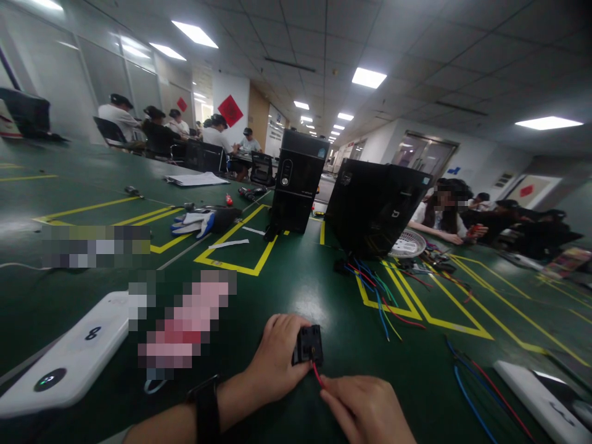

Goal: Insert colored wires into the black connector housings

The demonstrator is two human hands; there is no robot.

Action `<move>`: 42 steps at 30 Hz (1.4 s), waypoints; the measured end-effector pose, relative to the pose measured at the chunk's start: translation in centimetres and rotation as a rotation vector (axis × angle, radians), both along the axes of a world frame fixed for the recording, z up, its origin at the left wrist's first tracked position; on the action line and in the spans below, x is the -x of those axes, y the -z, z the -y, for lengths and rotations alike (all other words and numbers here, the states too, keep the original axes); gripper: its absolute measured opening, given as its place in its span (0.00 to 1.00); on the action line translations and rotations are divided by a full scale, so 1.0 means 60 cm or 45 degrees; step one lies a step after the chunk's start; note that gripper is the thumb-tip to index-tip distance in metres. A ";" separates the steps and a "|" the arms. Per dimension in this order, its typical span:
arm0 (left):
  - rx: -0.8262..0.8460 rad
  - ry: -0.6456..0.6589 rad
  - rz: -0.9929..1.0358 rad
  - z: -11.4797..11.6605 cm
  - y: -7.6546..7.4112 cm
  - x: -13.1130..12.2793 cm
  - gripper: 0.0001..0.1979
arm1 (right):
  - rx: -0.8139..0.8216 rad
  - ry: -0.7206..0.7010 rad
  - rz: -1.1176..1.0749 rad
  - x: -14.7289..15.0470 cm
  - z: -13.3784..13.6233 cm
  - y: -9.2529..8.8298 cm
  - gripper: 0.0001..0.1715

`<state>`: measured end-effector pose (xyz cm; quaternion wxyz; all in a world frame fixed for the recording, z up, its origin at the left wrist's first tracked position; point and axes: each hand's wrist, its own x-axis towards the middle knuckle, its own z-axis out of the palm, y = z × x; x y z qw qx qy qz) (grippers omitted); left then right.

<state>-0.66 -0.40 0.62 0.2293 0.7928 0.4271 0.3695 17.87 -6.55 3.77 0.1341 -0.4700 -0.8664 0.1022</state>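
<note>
In the head view, my left hand (279, 353) is wrapped round the left side of a small black electrical component (314, 340), holding it low over the green table. A short red wire (317, 372) runs to the near face of this component. Thumb and fingers of my right hand (365, 407) pinch the wire just below that face. How deep the wire's end sits in the component I cannot make out. Loose blue, red and green wires (383, 302) lie beyond my right hand, and more blue and red wires (481, 385) lie to its right.
Two black computer cases (300, 179) stand at the back of the green table (296, 290). Yellow tape (259, 268) marks rectangles. White devices (78, 357) lie at both sides. Gloves (197, 222) and papers (197, 179) are back left. A person (446, 213) sits across at right.
</note>
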 end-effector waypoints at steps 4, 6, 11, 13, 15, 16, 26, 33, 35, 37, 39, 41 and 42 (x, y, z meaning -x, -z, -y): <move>0.017 -0.014 0.001 -0.001 0.001 0.000 0.18 | 0.063 0.223 0.153 -0.005 0.001 -0.008 0.14; 0.012 -0.013 -0.004 -0.001 0.001 -0.001 0.18 | 0.040 0.314 0.156 -0.008 0.003 -0.007 0.14; -0.004 0.010 -0.002 0.000 0.003 -0.002 0.17 | -0.088 0.303 -0.111 -0.007 0.006 0.004 0.16; -0.010 0.012 0.003 -0.001 0.003 -0.001 0.16 | -0.150 0.225 -0.211 -0.003 0.006 0.010 0.16; -0.009 0.017 0.005 -0.002 0.003 -0.001 0.16 | -0.214 0.128 -0.274 0.001 0.006 0.016 0.14; -0.005 0.021 0.007 -0.003 0.003 0.000 0.16 | -0.231 0.080 -0.287 0.003 0.005 0.018 0.13; 0.053 0.033 0.006 -0.006 0.004 0.001 0.18 | 0.067 0.096 0.070 -0.002 0.003 0.011 0.13; 0.065 0.045 -0.008 -0.005 0.004 0.002 0.19 | 0.027 0.329 0.171 -0.009 0.002 -0.008 0.14; 0.054 0.053 -0.010 -0.005 0.005 0.003 0.19 | -0.017 0.341 0.112 -0.008 0.001 -0.008 0.14; 0.039 0.054 -0.014 -0.005 0.007 0.003 0.19 | -0.074 0.316 0.012 -0.006 0.002 -0.004 0.15; 0.026 0.058 -0.021 -0.004 0.007 0.002 0.18 | -0.137 0.275 -0.107 -0.005 0.003 0.003 0.16; 0.010 0.066 -0.021 -0.003 0.007 0.001 0.18 | -0.209 0.203 -0.212 -0.003 0.004 0.011 0.15; 0.001 0.071 -0.018 -0.003 0.006 0.001 0.17 | -0.244 0.158 -0.248 -0.003 0.005 0.014 0.14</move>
